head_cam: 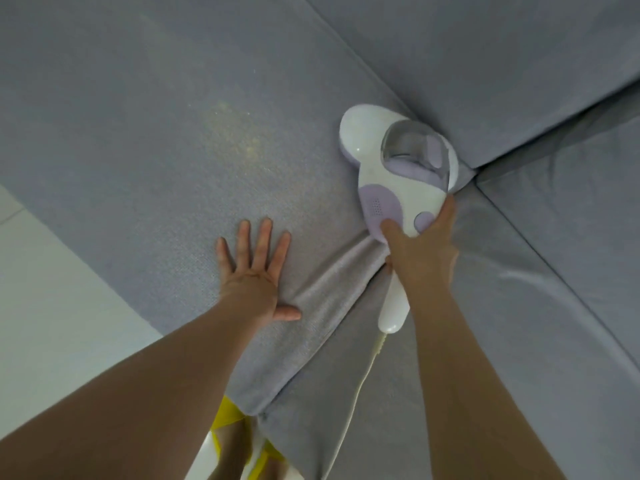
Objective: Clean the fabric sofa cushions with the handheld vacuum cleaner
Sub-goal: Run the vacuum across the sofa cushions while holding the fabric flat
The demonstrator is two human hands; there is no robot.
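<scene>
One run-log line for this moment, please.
right hand grips vacuum at cushion corner | left hand flat on cushion

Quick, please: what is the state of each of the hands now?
Left hand: open, flat on the seat cushion.
Right hand: closed, holding the handheld vacuum cleaner.

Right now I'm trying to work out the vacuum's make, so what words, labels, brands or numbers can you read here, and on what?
None can be read: the handheld vacuum cleaner shows only plain lilac patches and a grid of small dots, no legible brand or number. The sofa cushion bears no label.
</scene>
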